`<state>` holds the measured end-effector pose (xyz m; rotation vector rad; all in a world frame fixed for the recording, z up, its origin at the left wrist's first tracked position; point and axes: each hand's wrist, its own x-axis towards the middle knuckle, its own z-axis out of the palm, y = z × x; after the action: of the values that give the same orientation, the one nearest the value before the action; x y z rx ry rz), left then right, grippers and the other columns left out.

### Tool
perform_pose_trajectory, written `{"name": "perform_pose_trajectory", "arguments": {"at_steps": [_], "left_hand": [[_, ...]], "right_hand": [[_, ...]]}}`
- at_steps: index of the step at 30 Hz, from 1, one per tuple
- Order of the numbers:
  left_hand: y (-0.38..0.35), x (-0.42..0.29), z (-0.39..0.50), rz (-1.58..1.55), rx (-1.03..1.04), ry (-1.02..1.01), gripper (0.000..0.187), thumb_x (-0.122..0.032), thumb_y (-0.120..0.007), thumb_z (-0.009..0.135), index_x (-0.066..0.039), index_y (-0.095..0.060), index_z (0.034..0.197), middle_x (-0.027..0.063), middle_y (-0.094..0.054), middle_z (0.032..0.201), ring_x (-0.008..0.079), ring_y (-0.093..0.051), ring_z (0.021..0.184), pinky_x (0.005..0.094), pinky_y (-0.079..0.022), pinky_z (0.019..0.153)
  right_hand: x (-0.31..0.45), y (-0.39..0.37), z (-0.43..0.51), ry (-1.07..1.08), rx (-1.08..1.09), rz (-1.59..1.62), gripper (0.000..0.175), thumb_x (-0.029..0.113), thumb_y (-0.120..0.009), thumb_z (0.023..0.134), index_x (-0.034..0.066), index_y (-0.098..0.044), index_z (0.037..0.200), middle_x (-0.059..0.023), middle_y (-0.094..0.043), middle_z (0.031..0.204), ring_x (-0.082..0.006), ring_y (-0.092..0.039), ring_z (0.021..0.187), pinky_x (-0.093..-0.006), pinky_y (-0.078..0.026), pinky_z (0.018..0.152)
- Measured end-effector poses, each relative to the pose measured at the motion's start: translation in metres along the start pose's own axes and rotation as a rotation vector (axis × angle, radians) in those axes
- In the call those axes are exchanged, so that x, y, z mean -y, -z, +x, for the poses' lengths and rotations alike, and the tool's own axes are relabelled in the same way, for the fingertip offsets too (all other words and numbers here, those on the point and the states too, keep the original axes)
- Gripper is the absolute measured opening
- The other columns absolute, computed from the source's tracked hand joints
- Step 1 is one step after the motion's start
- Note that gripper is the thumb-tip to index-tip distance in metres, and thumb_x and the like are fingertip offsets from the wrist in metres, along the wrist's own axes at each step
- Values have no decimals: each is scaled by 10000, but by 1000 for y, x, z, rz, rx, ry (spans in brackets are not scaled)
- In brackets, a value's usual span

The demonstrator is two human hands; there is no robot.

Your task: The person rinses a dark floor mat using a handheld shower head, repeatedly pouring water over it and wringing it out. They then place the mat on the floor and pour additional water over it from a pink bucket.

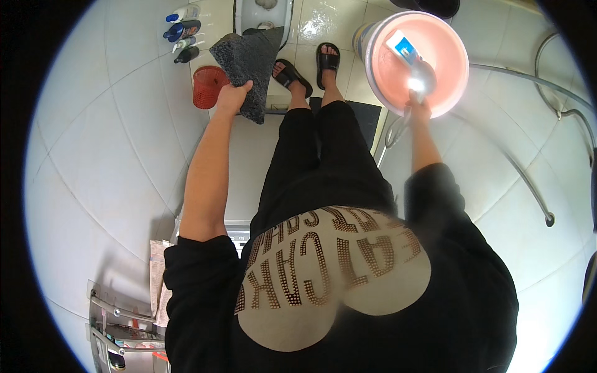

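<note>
A dark grey textured mat or cloth (249, 70) hangs folded from my left hand (234, 97), gripped between thumb and fingers. Beside that hand, on the floor, stands a red perforated plastic basket (209, 87). On the right, my right hand (419, 108) holds a shiny rounded metal object (423, 79), which looks like a shower head or ladle; glare blurs its shape. It is over a pink basin (445, 56) with a pale rim. Inside the basin, touching the metal object, lies a white and blue packet or tube (403, 47).
Several bottles (182, 31) line the left wall. A squat toilet (262, 16) is set in the tiled floor beyond my sandalled feet. A metal rail (527, 175) and hoses run along the right wall. At lower left are a wall rack (135, 332) and a pink towel (158, 279).
</note>
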<state>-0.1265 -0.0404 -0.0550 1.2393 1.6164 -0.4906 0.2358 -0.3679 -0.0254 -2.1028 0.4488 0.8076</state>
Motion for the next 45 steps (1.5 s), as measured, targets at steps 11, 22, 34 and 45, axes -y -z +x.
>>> {"name": "perform_pose_trajectory", "arguments": {"at_steps": [11,22,34,45], "left_hand": [[6,-73,-22,418,-20,-151,497,-400,-655,780,0,-631,1074,157,-666,974,250,-640,918,340,-472,795],[4,-86,-48,521,-99,-253,509,-439,-595,794,28,-620,996,256,-611,1013,376,-577,996,434,-450,869],[-28,-77,-74,475,19,-545,805,-406,-769,628,-41,-465,1278,209,-595,1015,346,-574,974,418,-467,812],[-17,-36,-76,309,-86,-468,607,-489,-574,806,-45,-534,1218,197,-633,1004,346,-600,962,430,-458,823]], "right_hand": [[-67,-7,112,-1,178,-954,554,358,-752,646,-12,-543,1002,-178,-646,879,-305,-638,829,-395,-499,734],[51,-83,-4,704,117,-675,553,294,-732,705,24,-535,1146,-191,-589,1096,-322,-565,1013,-392,-456,842],[50,-261,-112,373,508,-202,708,266,-721,698,0,-377,1257,-243,-592,1076,-404,-581,983,-373,-445,867],[52,-190,-166,-322,637,355,433,-53,-556,807,43,-402,1200,-154,-553,1082,-303,-619,887,-419,-584,642]]}}
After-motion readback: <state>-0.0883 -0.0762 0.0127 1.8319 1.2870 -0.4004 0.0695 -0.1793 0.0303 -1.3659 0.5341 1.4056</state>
